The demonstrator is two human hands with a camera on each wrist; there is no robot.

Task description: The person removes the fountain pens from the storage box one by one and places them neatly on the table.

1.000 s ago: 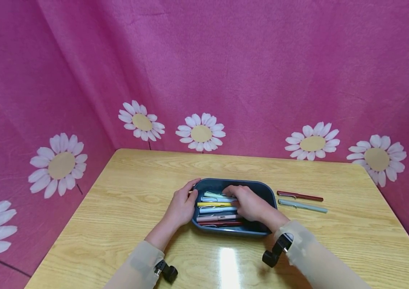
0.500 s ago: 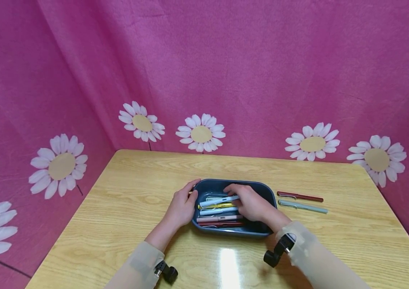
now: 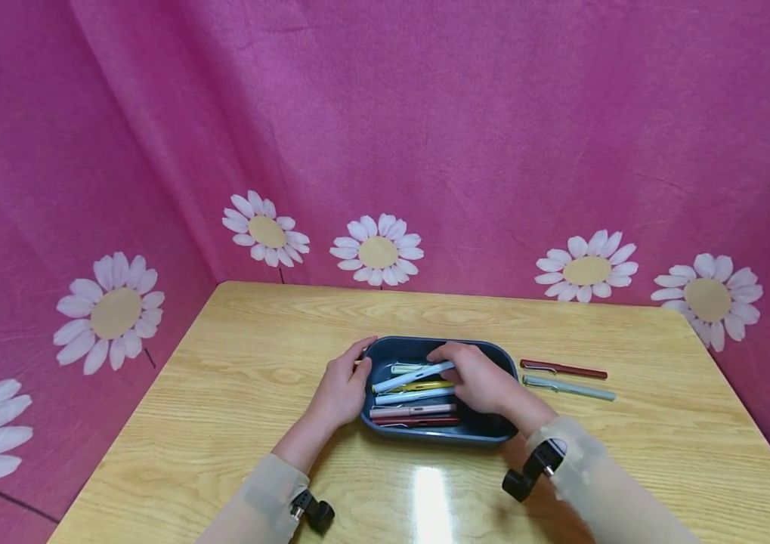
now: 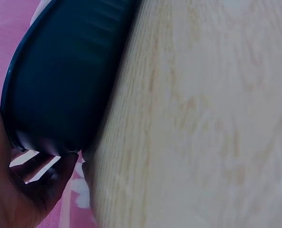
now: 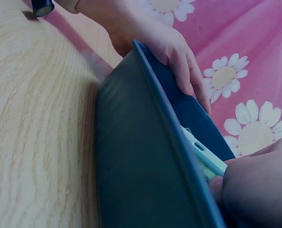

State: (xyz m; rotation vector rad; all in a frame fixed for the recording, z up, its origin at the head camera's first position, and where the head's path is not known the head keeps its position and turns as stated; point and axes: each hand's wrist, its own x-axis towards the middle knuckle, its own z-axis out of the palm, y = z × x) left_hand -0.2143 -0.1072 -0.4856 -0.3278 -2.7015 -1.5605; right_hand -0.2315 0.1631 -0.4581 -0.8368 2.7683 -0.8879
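Note:
My left hand point(image 3: 338, 391) grips the left end of a dark blue plastic bin point(image 3: 487, 438), fingers against its end wall in the left wrist view. Inside the bin's right half, my right hand point(image 3: 483, 384) pinches the right end of a light blue pen point(image 3: 408, 378). That pen slants across a yellow pen point(image 3: 419, 387), its left end lower. Beneath it lie a pale green pen point(image 3: 401, 369) and another light blue pen point(image 3: 412, 397). Nearer the front wall are a pinkish-grey pen point(image 3: 412, 411) and a dark red pen point(image 3: 415, 422).
Right of the bin, a dark red pen point(image 3: 564, 369) and a grey-green pen point(image 3: 570, 388) lie side by side on the wooden table point(image 3: 276, 325). A pink curtain with daisies point(image 3: 493, 151) stands behind the table and along its left side.
My right hand has lifted one light blue pen from among the others and drawn it slightly right, tilting it over the yellow pen. My left hand has stayed on the bin.

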